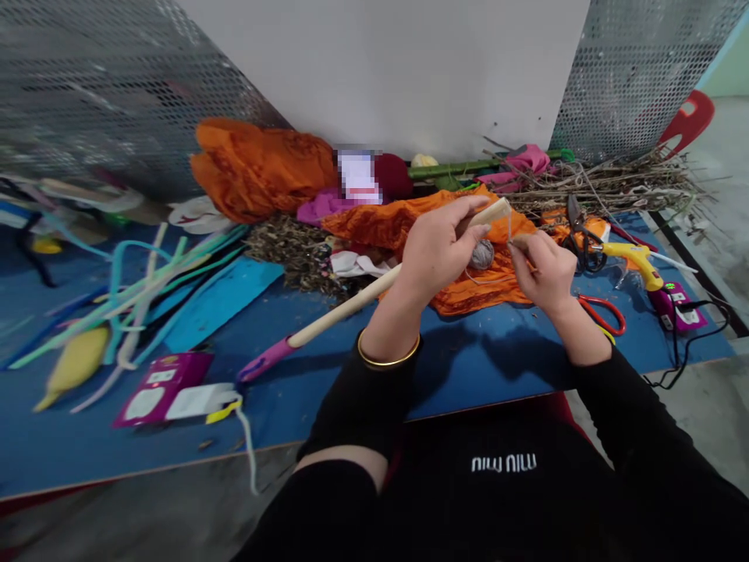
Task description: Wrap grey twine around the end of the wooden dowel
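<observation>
My left hand (440,248) is closed around a pale wooden stick (345,304) near its upper end. The stick slants down to the left, and purple wrapping covers its lower end. From the stick's tip a thin grey string (509,222) runs to my right hand (545,267), whose fingers pinch it. Between the two hands lies a ball of grey yarn (482,254) on a crumpled orange cloth (468,300). Part of the stick is hidden behind my left hand and wrist.
Right of my hands lie pruning shears (579,226), red-handled scissors (605,314), a yellow glue gun (635,256) and a purple box with a cable (676,306). Dry twigs (632,183) lie behind. Coloured strips (126,293), a yellow balloon-like object (76,361) and another purple box (167,382) sit left.
</observation>
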Action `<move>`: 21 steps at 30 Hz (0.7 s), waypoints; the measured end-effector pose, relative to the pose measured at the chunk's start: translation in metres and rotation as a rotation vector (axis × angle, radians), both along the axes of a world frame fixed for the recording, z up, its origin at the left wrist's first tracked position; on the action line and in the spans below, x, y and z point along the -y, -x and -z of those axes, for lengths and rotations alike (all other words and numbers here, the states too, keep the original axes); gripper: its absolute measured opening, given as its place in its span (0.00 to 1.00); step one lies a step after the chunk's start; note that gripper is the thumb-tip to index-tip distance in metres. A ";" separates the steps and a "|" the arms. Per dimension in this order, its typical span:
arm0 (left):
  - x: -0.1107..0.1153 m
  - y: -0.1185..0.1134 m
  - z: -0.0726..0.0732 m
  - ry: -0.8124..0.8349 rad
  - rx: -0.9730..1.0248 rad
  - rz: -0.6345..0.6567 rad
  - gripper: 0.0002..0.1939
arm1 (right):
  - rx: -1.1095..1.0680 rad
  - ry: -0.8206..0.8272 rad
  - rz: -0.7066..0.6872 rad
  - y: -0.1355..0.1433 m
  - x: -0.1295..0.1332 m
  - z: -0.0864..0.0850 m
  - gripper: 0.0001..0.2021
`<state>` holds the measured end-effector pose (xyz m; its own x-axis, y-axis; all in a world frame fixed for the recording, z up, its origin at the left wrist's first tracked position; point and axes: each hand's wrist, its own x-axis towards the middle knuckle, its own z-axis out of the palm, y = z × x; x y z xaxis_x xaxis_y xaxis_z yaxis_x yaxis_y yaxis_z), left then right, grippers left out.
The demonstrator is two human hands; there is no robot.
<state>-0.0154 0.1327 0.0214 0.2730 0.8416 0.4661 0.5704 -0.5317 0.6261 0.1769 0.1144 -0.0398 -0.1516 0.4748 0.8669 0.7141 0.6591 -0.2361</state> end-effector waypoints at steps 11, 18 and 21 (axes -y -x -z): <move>-0.002 -0.025 0.041 0.060 -0.099 0.210 0.16 | 0.058 0.139 0.079 -0.032 -0.012 -0.009 0.15; 0.003 -0.019 0.028 -0.006 -0.219 0.316 0.15 | -0.372 0.454 -0.213 -0.039 -0.027 -0.016 0.10; 0.006 -0.015 0.021 -0.039 -0.234 0.309 0.15 | -0.520 0.585 -0.314 -0.033 -0.031 -0.012 0.13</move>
<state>-0.0009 0.1272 0.0006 0.6139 0.6856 0.3912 0.5043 -0.7219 0.4739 0.2099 0.1451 -0.0277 -0.0013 0.8716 0.4902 0.2239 0.4780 -0.8493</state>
